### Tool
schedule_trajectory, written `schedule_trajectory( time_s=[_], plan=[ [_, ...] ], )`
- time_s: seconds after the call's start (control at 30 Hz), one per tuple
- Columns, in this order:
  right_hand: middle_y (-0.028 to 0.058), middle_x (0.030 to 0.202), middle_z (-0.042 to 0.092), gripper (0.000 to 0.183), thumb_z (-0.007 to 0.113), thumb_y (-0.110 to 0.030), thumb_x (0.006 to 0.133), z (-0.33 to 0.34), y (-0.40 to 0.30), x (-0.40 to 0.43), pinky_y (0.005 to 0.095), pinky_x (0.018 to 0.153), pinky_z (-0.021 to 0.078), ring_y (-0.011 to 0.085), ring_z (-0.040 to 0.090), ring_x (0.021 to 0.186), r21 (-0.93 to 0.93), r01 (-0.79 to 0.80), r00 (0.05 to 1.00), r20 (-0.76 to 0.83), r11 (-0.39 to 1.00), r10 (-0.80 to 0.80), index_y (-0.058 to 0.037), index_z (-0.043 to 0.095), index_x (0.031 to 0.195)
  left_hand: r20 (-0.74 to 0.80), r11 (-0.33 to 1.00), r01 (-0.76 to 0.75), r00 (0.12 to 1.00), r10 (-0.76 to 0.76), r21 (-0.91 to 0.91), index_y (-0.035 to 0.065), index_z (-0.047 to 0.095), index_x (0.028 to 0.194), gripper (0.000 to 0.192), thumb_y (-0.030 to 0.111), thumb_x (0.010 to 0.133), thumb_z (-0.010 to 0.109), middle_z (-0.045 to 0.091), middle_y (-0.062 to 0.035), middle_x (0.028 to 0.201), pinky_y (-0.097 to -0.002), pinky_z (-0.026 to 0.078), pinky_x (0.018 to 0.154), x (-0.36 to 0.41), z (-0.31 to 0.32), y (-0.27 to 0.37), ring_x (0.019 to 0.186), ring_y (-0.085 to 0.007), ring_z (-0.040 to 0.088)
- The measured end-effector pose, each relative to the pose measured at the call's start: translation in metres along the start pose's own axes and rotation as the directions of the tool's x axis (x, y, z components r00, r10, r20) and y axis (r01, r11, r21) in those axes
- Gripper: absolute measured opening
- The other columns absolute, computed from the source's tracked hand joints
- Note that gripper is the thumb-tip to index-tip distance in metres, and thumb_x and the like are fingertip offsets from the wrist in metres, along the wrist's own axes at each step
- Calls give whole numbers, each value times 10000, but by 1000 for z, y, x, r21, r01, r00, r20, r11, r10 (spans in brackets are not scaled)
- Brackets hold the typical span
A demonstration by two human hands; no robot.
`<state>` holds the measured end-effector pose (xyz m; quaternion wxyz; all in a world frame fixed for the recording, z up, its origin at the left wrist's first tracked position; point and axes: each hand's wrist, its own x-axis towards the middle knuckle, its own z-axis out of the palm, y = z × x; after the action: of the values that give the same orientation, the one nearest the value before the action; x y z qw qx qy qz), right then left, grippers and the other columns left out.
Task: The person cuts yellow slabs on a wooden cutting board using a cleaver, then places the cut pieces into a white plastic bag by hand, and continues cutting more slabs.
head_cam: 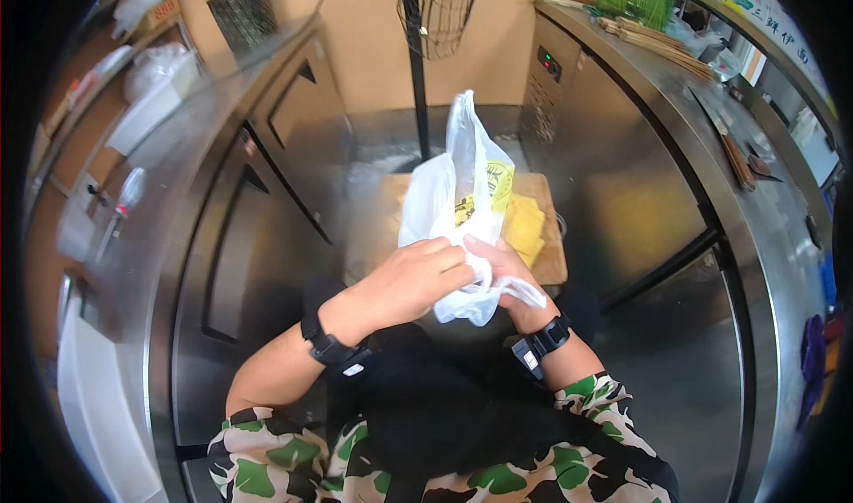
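A white plastic carrier bag [426, 196] with yellow printing is bunched between my two hands in the middle of the head view. My left hand [423, 273] has its fingers curled on the bag's near part. On the bag's other side, my right hand [510, 266] grips the gathered plastic, with the thumb on top and a loose end hanging over the wrist. Beneath the bag lies a wooden board [552, 236], low down before me, with yellow sheet-like pieces [523, 226] on it. What the bag holds cannot be told.
Steel counters [173, 150] with cabinet doors flank me. The right one [766, 216] carries wooden skewers [656, 43] and a wooden-handled knife [733, 153]; a whisk [123, 200] lies on the left. A wire basket [440, 16] hangs against the far wall.
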<state>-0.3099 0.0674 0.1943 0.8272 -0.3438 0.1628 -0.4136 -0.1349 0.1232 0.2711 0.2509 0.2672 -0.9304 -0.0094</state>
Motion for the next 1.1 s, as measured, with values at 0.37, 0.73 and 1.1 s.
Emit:
schedule_trajectory(
  time_s=[0.37, 0.73, 1.1],
  plan=[
    [107, 1151, 607, 326, 550, -101, 932, -83, -2, -11, 394, 921, 498, 252, 607, 1041, -123, 351, 831, -415, 928, -370, -3, 503, 1240, -398, 550, 245, 472, -787, -798, 26, 574, 1051, 252, -21, 804, 559, 622, -72, 1028, -306, 476, 832, -119, 41, -95, 957, -184, 601],
    [12, 977, 651, 210, 631, -99, 875, -3, -63, -39, 269, 824, 488, 97, 600, 907, -833, 264, 850, -38, 487, -526, -15, 620, 1067, 96, -272, -331, 463, -881, -904, 120, 389, 1390, 477, 384, 993, 362, 480, -58, 1380, -452, 410, 996, -169, 71, -185, 1259, -257, 463],
    [42, 932, 674, 222, 591, -152, 864, 75, -227, -133, 299, 801, 454, 153, 605, 853, -869, -293, 136, 375, -399, -917, 0, 677, 999, 319, -546, -332, 542, -778, -769, 110, 451, 1340, 476, 392, 957, 418, 521, -68, 1336, -468, 412, 993, -221, 133, -235, 1223, -285, 494]
  ],
)
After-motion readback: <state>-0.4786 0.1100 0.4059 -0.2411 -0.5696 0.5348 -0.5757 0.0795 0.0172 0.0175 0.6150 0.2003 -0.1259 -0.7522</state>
